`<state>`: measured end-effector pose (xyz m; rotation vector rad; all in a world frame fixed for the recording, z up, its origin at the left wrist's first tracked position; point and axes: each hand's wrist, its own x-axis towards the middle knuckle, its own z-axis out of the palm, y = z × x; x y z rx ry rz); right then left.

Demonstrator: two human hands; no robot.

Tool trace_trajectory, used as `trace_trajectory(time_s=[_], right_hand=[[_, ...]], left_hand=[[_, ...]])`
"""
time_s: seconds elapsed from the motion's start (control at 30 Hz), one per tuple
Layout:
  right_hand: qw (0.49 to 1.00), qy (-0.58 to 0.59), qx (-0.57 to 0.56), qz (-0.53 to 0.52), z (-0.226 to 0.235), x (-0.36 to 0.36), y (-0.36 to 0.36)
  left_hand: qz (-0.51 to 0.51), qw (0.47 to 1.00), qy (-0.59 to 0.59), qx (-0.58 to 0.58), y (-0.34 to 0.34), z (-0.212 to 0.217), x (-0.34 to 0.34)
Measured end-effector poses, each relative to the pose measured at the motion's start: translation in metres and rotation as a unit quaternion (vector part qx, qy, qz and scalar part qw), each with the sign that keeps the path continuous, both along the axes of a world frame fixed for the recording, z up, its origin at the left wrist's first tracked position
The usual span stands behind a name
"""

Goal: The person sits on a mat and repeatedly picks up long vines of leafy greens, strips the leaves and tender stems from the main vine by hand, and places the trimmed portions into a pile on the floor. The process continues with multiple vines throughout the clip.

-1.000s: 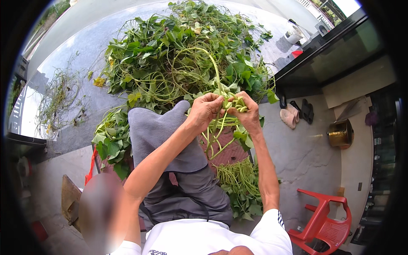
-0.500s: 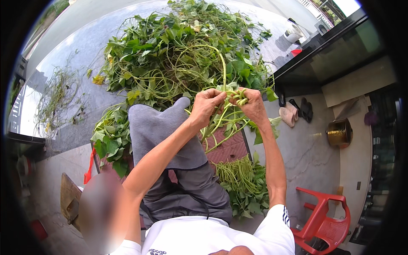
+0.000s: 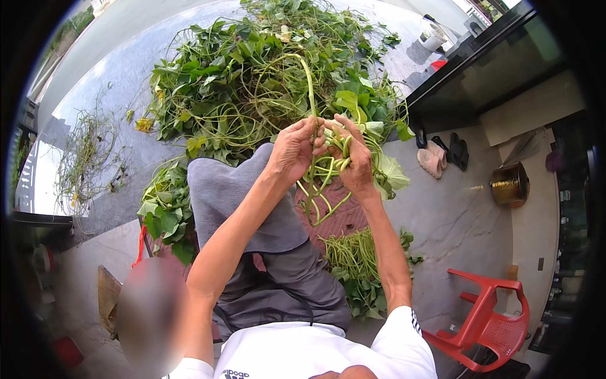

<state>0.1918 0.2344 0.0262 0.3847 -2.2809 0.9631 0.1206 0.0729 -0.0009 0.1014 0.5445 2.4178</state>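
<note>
Vine stem (image 3: pixel 310 82) pinched upright between bare fingertips

Smooth, round and pale green, the long stem rises from the left hand (image 3: pixel 295 148) and bends over at its top into a soft hook in front of the leafy heap (image 3: pixel 240 88). The left thumb and fingertips are pressed narrowly together on it. The right hand (image 3: pixel 357 165) is close beside, its fingers curled around a clutch of folded stems (image 3: pixel 341 155), thick and rubbery-looking, doubled back into rounded loops; the index finger is straighter than the rest. Below the hands, slender stalks dangle in loose, crooked curves over a dull red surface (image 3: pixel 356 218) with a quilted texture. Broad, thin leaves (image 3: pixel 391 172) spread just right of the right hand.

Behind, the heap is a springy tangle of wiry stems and pointed, matte leaves, with a few yellowed ones at its left edge. A plush grey cloth (image 3: pixel 230 199) lies over the lap, above smoother, creased grey trousers (image 3: pixel 278 287). Near the right forearm sits a bundle (image 3: pixel 350 252) of straight, thin stalks with leafy ends. Farther right stands a glossy red plastic chair (image 3: pixel 495 328).
</note>
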Motion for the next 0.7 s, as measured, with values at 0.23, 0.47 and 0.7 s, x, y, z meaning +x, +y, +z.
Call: trace_trajectory(time_s=[0.23, 0.47, 0.7], right_hand=[[0.979, -0.18, -0.061, 0.067, -0.025, 0.011, 0.006], [0.969, -0.22, -0.057, 0.096, -0.024, 0.008, 0.011], [0.986, -0.121, -0.036, -0.112, -0.02, -0.008, 0.029]], left_hand=[[0.076, 0.977, 0.068, -0.188, 0.008, -0.007, -0.001], [0.038, 0.975, 0.045, -0.215, 0.005, -0.005, 0.003], [-0.116, 0.932, 0.144, -0.311, 0.008, 0.009, 0.034]])
